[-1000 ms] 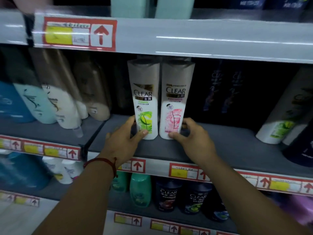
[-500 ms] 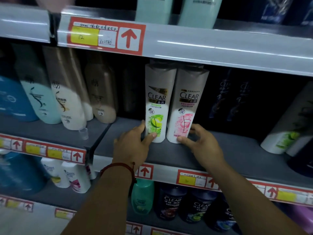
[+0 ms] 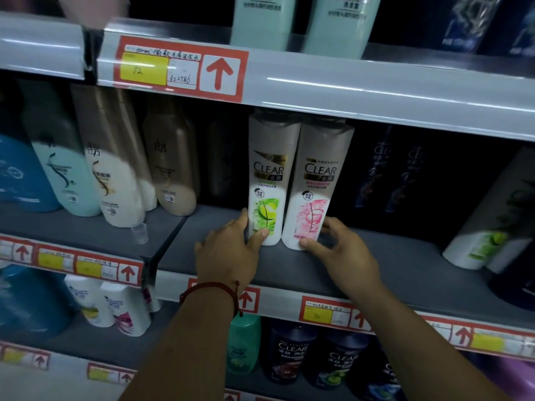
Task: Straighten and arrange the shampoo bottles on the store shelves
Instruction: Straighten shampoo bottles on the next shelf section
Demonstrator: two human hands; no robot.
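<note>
- Two white shampoo bottles are standing side by side on the grey middle shelf, cap down, touching each other along their sides.
- The green-label bottle is standing to the left of the pink-label bottle; the pink one is leaning slightly to the right at the top.
- The left hand is gripping the foot of the green-label bottle, with the thumb lying across its front and the fingers going round its left side.
- The right hand is gripping the foot of the pink-label bottle, with the thumb pressing at its lower front edge and the fingers curling behind its right side.
- A red cord bracelet is circling the left wrist.
- To the left of the green-label bottle, beige bottles and a pale blue bottle are leaning on the neighbouring shelf section.
- To the right of the pink-label bottle, dark bottles are standing at the back, and a white bottle is tilting further right.
- Above the two bottles, a red price tag with an arrow is sitting on the upper shelf edge.
</note>
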